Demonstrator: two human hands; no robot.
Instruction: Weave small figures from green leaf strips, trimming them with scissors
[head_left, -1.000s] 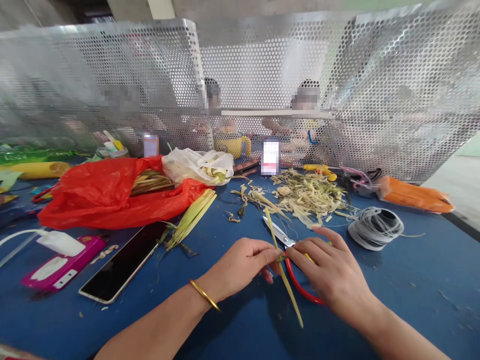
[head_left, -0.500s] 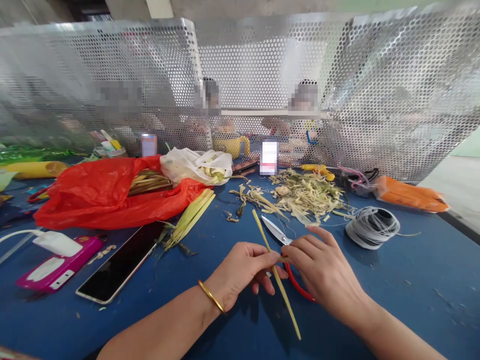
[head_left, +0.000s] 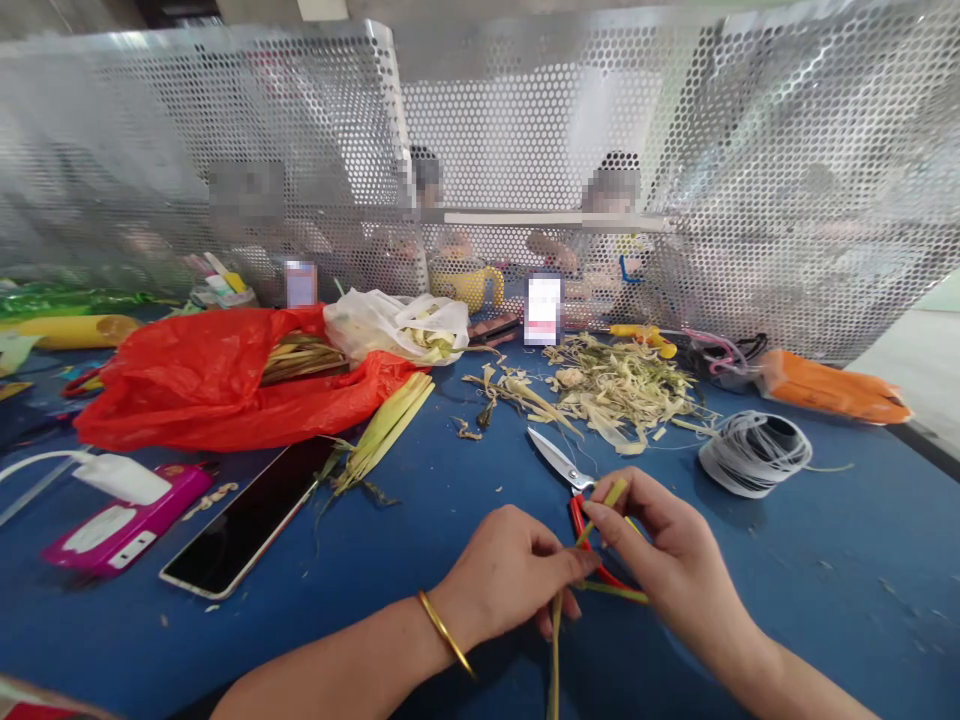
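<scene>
My left hand (head_left: 521, 570), with a gold bangle at the wrist, pinches a narrow yellow-green plant strip (head_left: 555, 650) between thumb and fingers. One length of the strip hangs down below that hand; another crosses sideways toward the right. My right hand (head_left: 664, 545) is closed on an upper end of the strip, thumb against fingers. Beneath the hands lie scissors (head_left: 556, 460) with red handles, partly hidden by the fingers. How the strip is folded between the hands is partly covered.
Plant scraps (head_left: 622, 385) are heaped behind the scissors, with a thread spool (head_left: 754, 455) at right. To the left are a red bag (head_left: 187, 385), a leaf bundle (head_left: 386, 430), a phone (head_left: 244, 520) and a magenta power strip (head_left: 124, 530). A perforated metal screen (head_left: 517, 130) stands behind.
The strip was one straight length in my left hand; now it is bent, with pieces crossing. My right hand has turned and pinches an end. Both hands sit slightly lower.
</scene>
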